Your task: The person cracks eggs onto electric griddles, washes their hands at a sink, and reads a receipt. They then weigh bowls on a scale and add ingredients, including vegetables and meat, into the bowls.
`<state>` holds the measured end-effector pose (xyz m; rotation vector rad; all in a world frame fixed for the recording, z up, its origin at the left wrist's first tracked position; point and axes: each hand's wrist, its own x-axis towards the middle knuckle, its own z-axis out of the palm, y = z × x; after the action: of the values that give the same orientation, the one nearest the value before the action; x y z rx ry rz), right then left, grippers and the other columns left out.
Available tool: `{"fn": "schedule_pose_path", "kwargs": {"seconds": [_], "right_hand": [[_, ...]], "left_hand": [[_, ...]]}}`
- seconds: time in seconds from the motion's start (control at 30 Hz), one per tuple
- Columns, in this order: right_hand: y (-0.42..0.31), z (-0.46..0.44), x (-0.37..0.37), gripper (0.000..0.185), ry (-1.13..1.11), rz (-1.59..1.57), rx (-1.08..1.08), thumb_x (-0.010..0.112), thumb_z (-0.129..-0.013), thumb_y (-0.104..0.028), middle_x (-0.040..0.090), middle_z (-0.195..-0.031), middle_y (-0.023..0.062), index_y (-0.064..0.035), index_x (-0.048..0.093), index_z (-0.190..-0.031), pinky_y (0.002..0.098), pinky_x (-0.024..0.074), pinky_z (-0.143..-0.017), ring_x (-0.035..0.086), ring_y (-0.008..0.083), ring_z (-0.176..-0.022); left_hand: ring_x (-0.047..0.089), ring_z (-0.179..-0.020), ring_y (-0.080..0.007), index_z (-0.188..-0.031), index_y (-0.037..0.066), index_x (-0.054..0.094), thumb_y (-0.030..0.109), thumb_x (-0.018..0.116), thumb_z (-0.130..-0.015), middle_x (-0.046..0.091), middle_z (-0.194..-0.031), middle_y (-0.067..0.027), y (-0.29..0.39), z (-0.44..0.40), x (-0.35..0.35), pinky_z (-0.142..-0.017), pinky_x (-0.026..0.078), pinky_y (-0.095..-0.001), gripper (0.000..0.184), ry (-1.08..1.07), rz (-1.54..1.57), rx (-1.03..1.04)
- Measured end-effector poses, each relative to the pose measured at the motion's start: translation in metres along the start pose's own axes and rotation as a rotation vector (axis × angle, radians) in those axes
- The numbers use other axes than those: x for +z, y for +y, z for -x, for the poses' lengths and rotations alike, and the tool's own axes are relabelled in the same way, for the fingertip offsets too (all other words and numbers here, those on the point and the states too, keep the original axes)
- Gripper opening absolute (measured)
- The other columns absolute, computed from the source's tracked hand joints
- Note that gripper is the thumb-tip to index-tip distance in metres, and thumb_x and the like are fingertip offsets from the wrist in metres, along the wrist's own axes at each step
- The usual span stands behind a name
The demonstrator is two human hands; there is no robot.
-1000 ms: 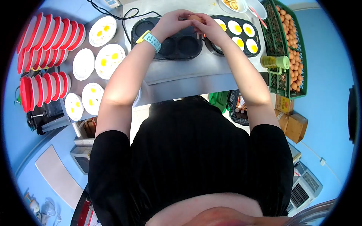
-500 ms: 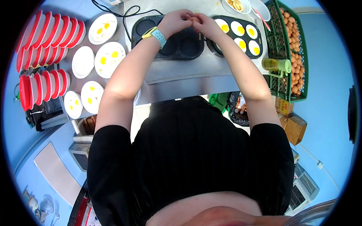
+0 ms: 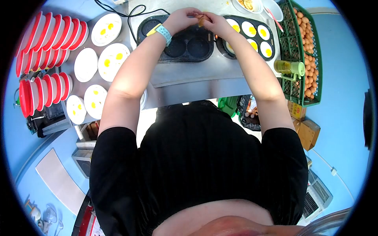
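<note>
Above the gap between two black egg pans, my left hand and my right hand meet, fingers closed around a brown egg. Its shell looks broken open, though my fingers cover much of it. Below my left hand and wrist, the left pan shows dark round wells with no egg visible in them. Beside my right forearm, the right pan holds several frying eggs with yellow yolks; my arm hides part of it.
Several white bowls with eggs stand left, near stacked red-rimmed bowls. To the right are an oil bottle and a green crate of brown eggs. A lined bin with shells sits below the counter.
The egg between my hands has gone from whole-looking to apparently broken open. My hands have barely shifted.
</note>
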<state>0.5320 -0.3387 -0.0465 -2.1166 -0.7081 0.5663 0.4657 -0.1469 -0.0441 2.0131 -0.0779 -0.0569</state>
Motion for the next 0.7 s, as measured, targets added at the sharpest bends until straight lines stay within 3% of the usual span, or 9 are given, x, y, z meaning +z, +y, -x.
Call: {"fn": "schedule_pose_path", "kwargs": {"seconds": [0.17,0.33,0.43,0.5,0.57,0.63,0.7], "right_hand": [[-0.011,0.008,-0.006,0.045,-0.038,0.032,0.03,0.063,-0.086,-0.035,0.068,-0.102,0.0112,-0.0147,0.058,-0.126,0.0332,0.0511,-0.082,0.065,0.0229,-0.09],[-0.029,0.014,-0.016,0.039,-0.008,0.115,-0.104,0.06,-0.089,-0.029,0.068,-0.102,0.0139,-0.0146,0.057,-0.125,0.0349,0.0508,-0.082,0.065,0.0251,-0.091],[-0.044,0.019,-0.019,0.037,0.034,0.177,-0.145,0.057,-0.09,-0.027,0.067,-0.103,0.0161,-0.0128,0.057,-0.124,0.0357,0.0504,-0.084,0.065,0.0276,-0.094],[-0.055,0.022,-0.025,0.037,0.06,0.195,-0.165,0.057,-0.091,-0.028,0.067,-0.103,0.0164,-0.0129,0.057,-0.124,0.0359,0.0505,-0.084,0.065,0.0281,-0.095],[-0.062,0.024,-0.028,0.037,0.09,0.212,-0.182,0.057,-0.091,-0.029,0.067,-0.104,0.0167,-0.0131,0.058,-0.124,0.036,0.0506,-0.084,0.065,0.0285,-0.095],[-0.064,0.023,-0.032,0.041,0.126,0.149,-0.138,0.058,-0.093,-0.024,0.066,-0.1,0.0086,-0.013,0.052,-0.132,0.0287,0.0484,-0.082,0.061,0.0176,-0.089],[-0.066,0.028,-0.028,0.04,0.168,0.142,-0.173,0.057,-0.093,-0.024,0.066,-0.101,0.0086,-0.0124,0.053,-0.131,0.0286,0.0485,-0.083,0.061,0.0175,-0.09]], "left_hand": [[0.064,-0.1,-0.016,-0.118,0.01,0.065,0.022,0.067,-0.086,0.067,-0.111,-0.0068,-0.002,-0.004,-0.004,-0.091,0.049,-0.0288,0.034,-0.026,0.048,0.019],[0.065,-0.095,-0.0166,-0.117,0.01,0.065,0.021,0.067,-0.086,0.068,-0.109,-0.0065,0.004,-0.007,-0.01,-0.085,0.051,-0.0282,0.033,-0.017,-0.058,0.064],[0.069,-0.088,-0.0186,-0.113,0.012,0.067,0.024,0.069,-0.083,0.071,-0.098,-0.0074,0.02,-0.003,-0.016,-0.08,0.053,-0.0284,0.033,0.015,-0.022,0.087],[0.068,-0.084,-0.017,-0.113,0.007,0.065,0.013,0.066,-0.084,0.071,-0.094,-0.01,0.042,0.0,-0.027,-0.075,0.053,-0.0282,0.029,-0.019,-0.028,-0.004],[0.066,-0.08,-0.0152,-0.113,0.007,0.066,0.011,0.066,-0.084,0.071,-0.091,-0.0086,0.052,0.002,-0.032,-0.073,0.053,-0.0279,0.029,-0.017,0.047,0.042],[0.064,-0.077,-0.0134,-0.112,0.007,0.066,0.01,0.065,-0.084,0.07,-0.088,-0.0072,0.07,0.006,-0.039,-0.071,0.052,-0.0275,0.028,-0.018,0.124,0.089],[0.063,-0.075,-0.0134,-0.111,0.004,0.066,0.008,0.064,-0.085,0.069,-0.088,-0.0083,0.092,0.016,-0.046,-0.069,0.051,-0.0262,0.026,0.083,-0.065,0.169]]}}
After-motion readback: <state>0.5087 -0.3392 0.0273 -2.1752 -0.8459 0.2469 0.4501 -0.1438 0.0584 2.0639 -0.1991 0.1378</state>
